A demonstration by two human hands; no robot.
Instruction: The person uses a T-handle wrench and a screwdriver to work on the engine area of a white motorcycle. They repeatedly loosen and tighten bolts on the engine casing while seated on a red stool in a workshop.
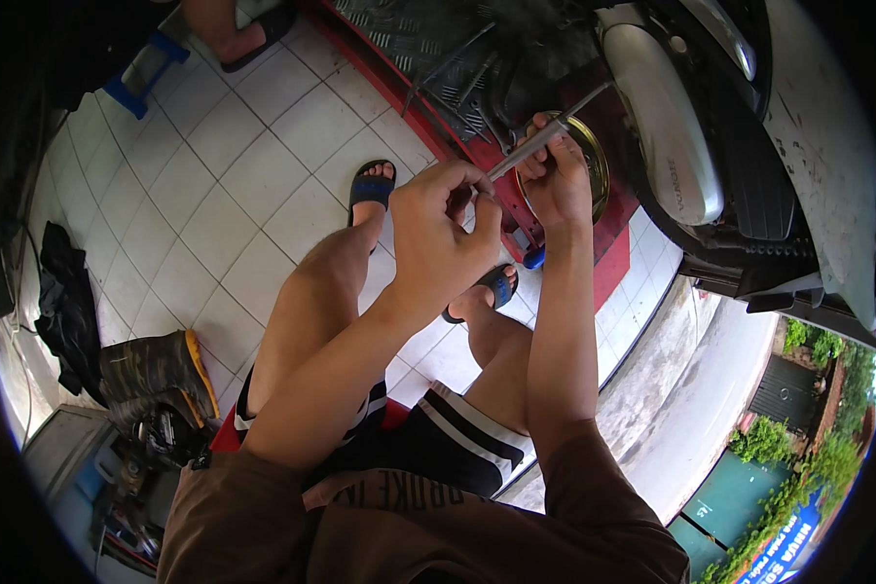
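A slim grey metal rod (533,151), thicker along its near part and thin toward its far tip, slants up and right in front of me. My right hand (558,180) is closed around its thicker part, thumb along the side. At the rod's near end, my left hand (446,229) has its fingers curled in a pinch. The thin tip points toward the silver side cover (667,127) of a motorbike; whether they touch I cannot tell. Behind my right hand sits a round gold-coloured pan (599,161) on a red metal platform (611,229).
Several tools lie on the dark treadplate (389,29) beyond the platform's red edge. A blue-handled tool (534,257) is beside my right wrist. Rubber boots (156,375) and black cloth (66,307) lie on the left. Another person's foot (253,41) and a blue stool (146,73) are far left.
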